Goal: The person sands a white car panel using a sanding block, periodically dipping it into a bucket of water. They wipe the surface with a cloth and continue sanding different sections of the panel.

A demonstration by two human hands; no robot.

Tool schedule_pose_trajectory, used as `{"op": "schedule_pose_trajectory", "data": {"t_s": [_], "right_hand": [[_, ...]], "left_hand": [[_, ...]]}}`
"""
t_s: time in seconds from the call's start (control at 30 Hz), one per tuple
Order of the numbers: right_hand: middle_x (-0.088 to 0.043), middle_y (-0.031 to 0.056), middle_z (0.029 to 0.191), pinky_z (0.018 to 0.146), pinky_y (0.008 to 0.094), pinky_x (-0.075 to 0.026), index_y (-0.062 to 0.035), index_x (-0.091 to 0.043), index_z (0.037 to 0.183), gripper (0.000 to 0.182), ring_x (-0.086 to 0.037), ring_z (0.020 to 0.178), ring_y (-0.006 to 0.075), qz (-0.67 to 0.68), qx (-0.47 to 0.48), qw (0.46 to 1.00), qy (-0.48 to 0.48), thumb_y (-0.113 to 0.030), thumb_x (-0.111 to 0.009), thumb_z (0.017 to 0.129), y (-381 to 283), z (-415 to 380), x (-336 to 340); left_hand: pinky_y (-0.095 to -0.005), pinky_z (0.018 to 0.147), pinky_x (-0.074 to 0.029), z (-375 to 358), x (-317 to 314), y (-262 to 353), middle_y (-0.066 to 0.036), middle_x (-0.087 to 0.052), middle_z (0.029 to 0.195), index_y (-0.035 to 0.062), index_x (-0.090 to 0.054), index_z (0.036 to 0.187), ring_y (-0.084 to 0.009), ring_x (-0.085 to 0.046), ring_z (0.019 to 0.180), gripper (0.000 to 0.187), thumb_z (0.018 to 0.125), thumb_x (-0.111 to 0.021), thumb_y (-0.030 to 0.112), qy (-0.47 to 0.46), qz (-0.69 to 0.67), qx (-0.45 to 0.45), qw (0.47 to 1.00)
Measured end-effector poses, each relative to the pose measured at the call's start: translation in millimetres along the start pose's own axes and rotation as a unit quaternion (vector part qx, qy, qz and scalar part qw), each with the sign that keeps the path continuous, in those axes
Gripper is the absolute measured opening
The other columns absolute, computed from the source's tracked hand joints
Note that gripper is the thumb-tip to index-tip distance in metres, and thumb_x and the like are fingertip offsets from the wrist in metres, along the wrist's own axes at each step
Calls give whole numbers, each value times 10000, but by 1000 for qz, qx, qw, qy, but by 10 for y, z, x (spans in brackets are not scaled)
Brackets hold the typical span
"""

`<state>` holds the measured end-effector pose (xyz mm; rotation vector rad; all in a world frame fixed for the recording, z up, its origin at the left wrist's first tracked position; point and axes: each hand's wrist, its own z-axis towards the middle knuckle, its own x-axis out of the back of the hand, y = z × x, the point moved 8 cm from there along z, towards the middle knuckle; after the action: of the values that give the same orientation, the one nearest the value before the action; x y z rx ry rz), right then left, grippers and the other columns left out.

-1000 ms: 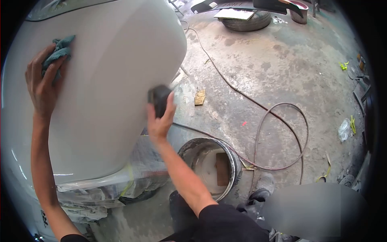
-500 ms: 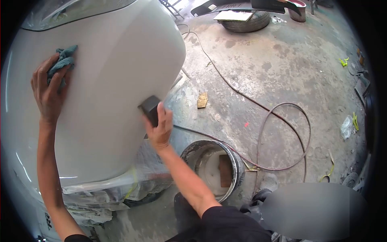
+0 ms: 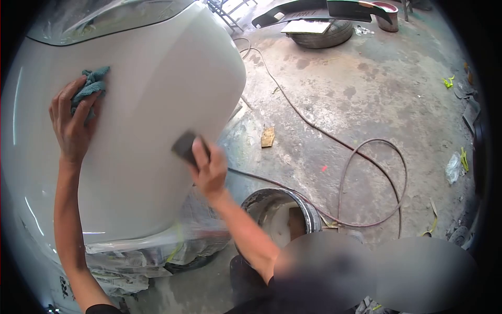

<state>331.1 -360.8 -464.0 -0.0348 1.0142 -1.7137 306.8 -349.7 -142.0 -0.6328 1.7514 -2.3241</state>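
A pale grey car body panel (image 3: 141, 136) fills the left half of the head view. On its upper left, my left hand (image 3: 75, 118) is closed around a crumpled teal cloth (image 3: 93, 86) resting against the panel. My right hand (image 3: 210, 170) grips a dark sanding block (image 3: 189, 146) near the panel's right edge; the hand and block are slightly blurred. The block's face is against or very close to the panel, and its underside is hidden.
Below right stands a bucket (image 3: 251, 204) with cloudy liquid and a brown piece inside. A hose (image 3: 314, 125) loops across the concrete floor. Behind are a tire (image 3: 329, 39), a black bumper part (image 3: 293, 11) and a red-rimmed can (image 3: 388, 21). Plastic masking (image 3: 141, 256) hangs under the panel.
My right hand has shifted the sanding block slightly left along the panel and turned it. My left hand stays on the cloth. The whole view has shifted a little.
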Motion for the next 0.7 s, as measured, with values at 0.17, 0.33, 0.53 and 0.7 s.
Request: {"op": "schedule_pose_trajectory", "data": {"t_s": [0.17, 0.33, 0.53, 0.7], "right_hand": [[-613, 231, 1162, 851, 474, -543, -134, -410, 1572, 748, -632, 1013, 396, 20, -167, 986, 5, -299, -758, 931, 774, 1729, 137], [-621, 160, 1176, 740, 416, -577, -179, -562, 1447, 595, -672, 950, 332, 34, -90, 992, 80, -217, -783, 896, 5, 253, -152], [-617, 196, 1180, 782, 482, -568, -238, -510, 1508, 647, -663, 958, 379, -83, 50, 995, 21, -222, -755, 908, 87, 692, -59], [-600, 258, 1317, 969, 525, -501, -122, -409, 1568, 707, -592, 1167, 470, -4, -146, 989, 38, -336, -712, 966, 754, 1728, 136]], "left_hand": [[-366, 995, -464, -7, -1, 17, -11, -659, 1315, 153, -771, 1004, -226, -622, 1186, 269, 759, -851, 73, 9, 6, 4, 1000], [-378, 996, -469, -31, -5, 3, -34, -659, 1328, 124, -768, 1019, -247, -621, 1204, 275, 762, -841, 58, -4, 2, 9, 1000], [-367, 977, -472, -25, -12, -7, -20, -661, 1324, 143, -776, 1021, -238, -626, 1182, 270, 769, -849, 80, -1, 5, 4, 1000], [-360, 957, -473, -5, 7, 18, -6, -661, 1316, 160, -781, 1020, -222, -625, 1172, 272, 769, -862, 93, -2, 13, -3, 1000]]}}
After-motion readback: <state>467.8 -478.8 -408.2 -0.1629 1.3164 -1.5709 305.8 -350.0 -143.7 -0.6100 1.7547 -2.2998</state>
